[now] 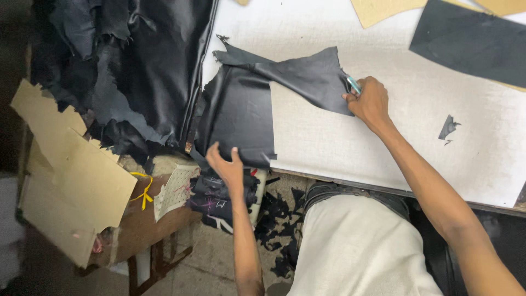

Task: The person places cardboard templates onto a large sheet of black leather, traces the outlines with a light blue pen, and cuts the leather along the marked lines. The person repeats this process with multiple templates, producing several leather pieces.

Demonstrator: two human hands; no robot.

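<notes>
Black leather piece (246, 104) lay on the white table (383, 109), hanging a little over its near edge. The left hand (226, 164) was spread, with its fingertips touching the leather's near edge, and the right hand (370, 101) was curled tight around a small blue-green tool (354, 84) at the leather's right side. Brown cardboard sheets (71, 170) sat off to the left, well apart from both hands.

The ragged-edged black leather piece (257, 93) lies flat and partly folded at the left end of my white table (383, 137), its lower left part hanging over the edge; the thin turquoise cutting tool (354, 84) rests tilted at its right tip.
</notes>
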